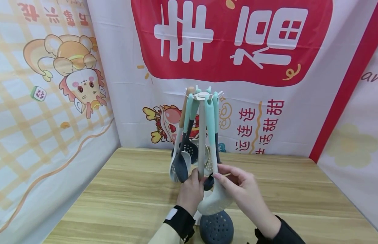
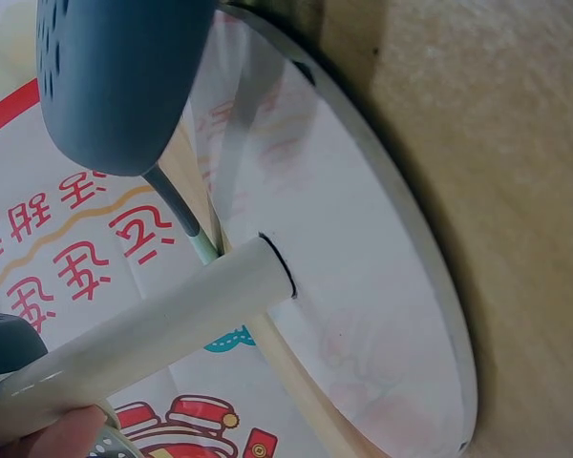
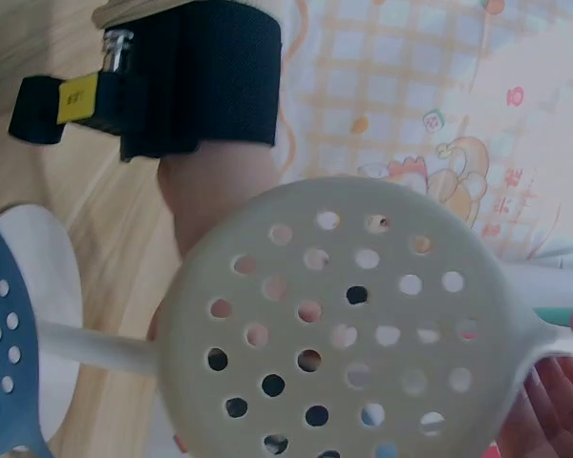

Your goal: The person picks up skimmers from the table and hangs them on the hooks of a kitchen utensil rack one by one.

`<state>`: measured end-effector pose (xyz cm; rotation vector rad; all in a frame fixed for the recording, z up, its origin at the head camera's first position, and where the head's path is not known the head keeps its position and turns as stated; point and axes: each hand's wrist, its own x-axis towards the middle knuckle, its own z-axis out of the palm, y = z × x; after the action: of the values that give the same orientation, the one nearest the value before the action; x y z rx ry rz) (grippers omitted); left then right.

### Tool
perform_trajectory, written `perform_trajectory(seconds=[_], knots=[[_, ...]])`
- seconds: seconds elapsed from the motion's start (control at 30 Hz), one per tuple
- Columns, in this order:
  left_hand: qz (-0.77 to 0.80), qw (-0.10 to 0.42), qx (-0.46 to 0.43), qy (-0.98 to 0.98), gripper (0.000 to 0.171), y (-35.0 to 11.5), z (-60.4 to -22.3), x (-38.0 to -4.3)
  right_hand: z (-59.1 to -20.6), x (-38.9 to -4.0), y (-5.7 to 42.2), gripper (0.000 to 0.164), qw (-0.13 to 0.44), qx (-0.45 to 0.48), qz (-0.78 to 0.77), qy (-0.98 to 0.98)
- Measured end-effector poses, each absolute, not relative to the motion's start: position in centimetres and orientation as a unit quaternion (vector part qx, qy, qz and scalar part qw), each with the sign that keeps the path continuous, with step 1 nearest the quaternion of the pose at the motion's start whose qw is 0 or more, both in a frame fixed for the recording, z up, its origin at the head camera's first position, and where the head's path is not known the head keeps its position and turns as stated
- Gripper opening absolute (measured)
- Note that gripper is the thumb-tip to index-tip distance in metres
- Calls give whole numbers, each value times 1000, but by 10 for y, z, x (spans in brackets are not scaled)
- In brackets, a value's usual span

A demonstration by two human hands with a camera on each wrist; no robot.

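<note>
A white utensil stand stands upright on the table, its round hook top (image 1: 201, 96) holding several utensils with mint handles. My left hand (image 1: 190, 193) grips the stand's white pole (image 2: 143, 329) low down, above the round white base (image 2: 363, 286). In my right hand (image 1: 242, 189), thumb and fingers pinch the lower shaft of a beige skimmer (image 3: 334, 315) with a mint handle (image 1: 210, 117). The top of that handle is up at the hooks, and its perforated head hangs close in front of the pole. A dark blue skimmer (image 1: 216, 227) is low by the base.
Around the pole hang a utensil with a wooden handle (image 1: 183, 110), a dark slotted spoon (image 1: 190, 150) and other dark and pale heads. Behind the wooden table (image 1: 283, 183) rises a printed cloth (image 1: 268, 118); another patterned cloth (image 1: 54, 142) covers the left side.
</note>
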<state>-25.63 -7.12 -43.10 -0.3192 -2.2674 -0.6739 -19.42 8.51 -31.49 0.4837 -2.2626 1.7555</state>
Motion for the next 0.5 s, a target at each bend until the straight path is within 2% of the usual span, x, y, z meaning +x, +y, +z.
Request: perform_trajectory(seconds=[0.23,0.3,0.4,0.5], knots=[[-274,368,-114,-881,26,-70,-429,-258,-329,-216,95,19,183,127,621,-751],[-275,367,-113,-881,25,-70,-428,-258,-334,-224,100,20,183,101,627,-750],[-276,362,-109,-884,25,-70,-428,-257,-346,-239,108,23,148,58,639,-753],[-283,344,-100,-890,25,-69,-427,-256,-366,-253,117,26,70,33,630,-773]])
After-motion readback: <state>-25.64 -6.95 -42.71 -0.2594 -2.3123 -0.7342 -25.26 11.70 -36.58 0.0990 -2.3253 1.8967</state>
